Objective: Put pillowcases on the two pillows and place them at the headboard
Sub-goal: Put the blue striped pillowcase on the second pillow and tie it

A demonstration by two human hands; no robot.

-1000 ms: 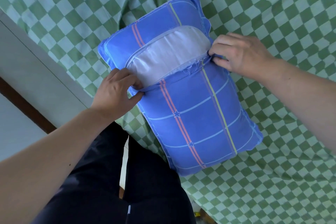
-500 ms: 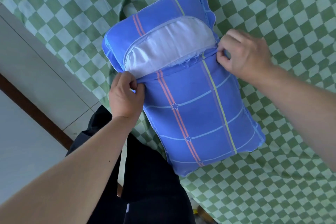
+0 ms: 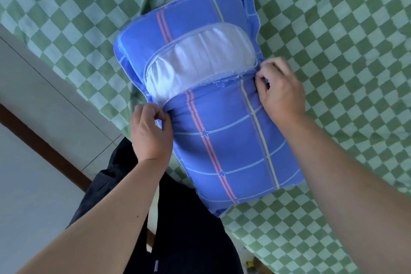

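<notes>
A blue pillowcase (image 3: 226,147) with pink and yellow stripes lies on the bed, wrapped around a white pillow (image 3: 200,62). The white pillow shows through an oval opening across the case's middle. My left hand (image 3: 150,131) pinches the lower flap's edge at the left end of the opening. My right hand (image 3: 279,89) pinches the same flap at the right end. Only one pillow is in view.
The bed is covered by a green checked sheet (image 3: 344,51). Its left edge runs diagonally beside a pale tiled floor (image 3: 44,100) with a dark brown strip. My dark trousers (image 3: 184,229) stand against the bed's edge.
Both hands have kept their pinch on the flap's edge and shifted slightly. The view has tilted, so the pillow sits a little higher and nearer the centre.
</notes>
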